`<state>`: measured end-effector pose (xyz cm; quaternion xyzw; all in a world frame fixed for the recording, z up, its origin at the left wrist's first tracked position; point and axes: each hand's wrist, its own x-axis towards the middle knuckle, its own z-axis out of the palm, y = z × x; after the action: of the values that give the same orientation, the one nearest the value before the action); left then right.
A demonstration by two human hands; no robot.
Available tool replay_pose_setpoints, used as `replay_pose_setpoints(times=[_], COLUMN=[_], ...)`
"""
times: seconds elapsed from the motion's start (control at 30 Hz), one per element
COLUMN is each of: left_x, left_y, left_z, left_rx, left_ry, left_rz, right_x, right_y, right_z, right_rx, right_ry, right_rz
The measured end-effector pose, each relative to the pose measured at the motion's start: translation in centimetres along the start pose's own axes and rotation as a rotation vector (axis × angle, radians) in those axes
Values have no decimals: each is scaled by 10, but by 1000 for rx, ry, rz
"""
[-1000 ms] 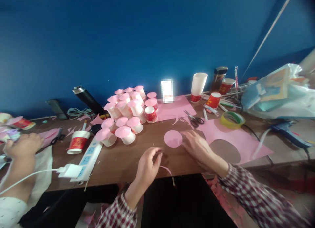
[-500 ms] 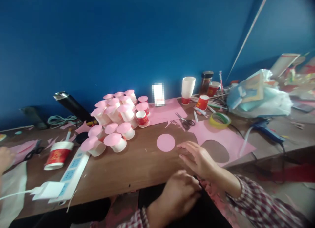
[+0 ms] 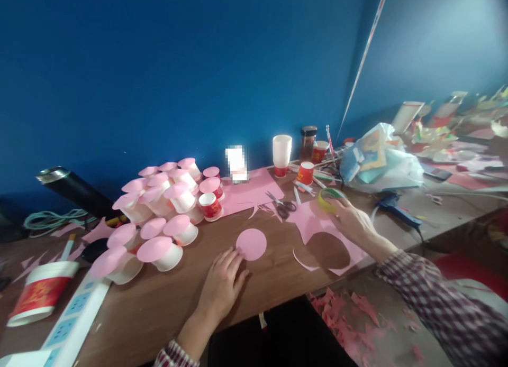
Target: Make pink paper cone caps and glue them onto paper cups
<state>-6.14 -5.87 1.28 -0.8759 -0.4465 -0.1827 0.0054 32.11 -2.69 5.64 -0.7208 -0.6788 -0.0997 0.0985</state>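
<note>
Right hand (image 3: 349, 219) is out across the table, fingers curled onto the roll of tape (image 3: 328, 199), gripping its near edge. The roll is yellow-green, a flat ring lying on the far corner of the pink paper sheet (image 3: 313, 219). Left hand (image 3: 222, 282) lies flat on the table, palm down, fingers loose and spread, holding nothing; its fingertips sit just at the near edge of the pink paper circle (image 3: 251, 244). That circle is a clean round disc, flat on the wood, left of the sheet. The sheet itself shows a round hole (image 3: 327, 250) cut out of it, with the brown table visible through it.

Beyond the circle, scissors (image 3: 281, 205) lie open on the table. To the left, a heap of upturned white paper cups with pink discs on top (image 3: 159, 208), and a red-printed cup (image 3: 209, 205) beside them. A white power strip (image 3: 75, 314) runs along the near left. The table (image 3: 190, 287) is brown wood, crowded with scraps; a blue glue gun (image 3: 397, 208) rests to the right. Behind everything, a deep blue wall (image 3: 178, 65).
</note>
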Motion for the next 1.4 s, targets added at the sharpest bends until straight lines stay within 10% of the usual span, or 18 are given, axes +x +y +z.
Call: replay_pose_setpoints(times=[0.43, 0.67, 0.93, 1.4], left_x=[-15, -20, -19, -16], left_y=[-13, -17, -17, -9], left_z=[-1, 8, 9, 3], left_rx=[25, -34, 14, -19], left_ry=[98, 200, 207, 206], left_rz=[-8, -48, -10, -58], right_x=[28, 67, 121, 114], right_y=[26, -9, -39, -38], right_z=[8, -15, 18, 7], right_rx=[-28, -100, -149, -115], right_ry=[-145, -97, -234, -147], right_rz=[-23, -35, -21, 0])
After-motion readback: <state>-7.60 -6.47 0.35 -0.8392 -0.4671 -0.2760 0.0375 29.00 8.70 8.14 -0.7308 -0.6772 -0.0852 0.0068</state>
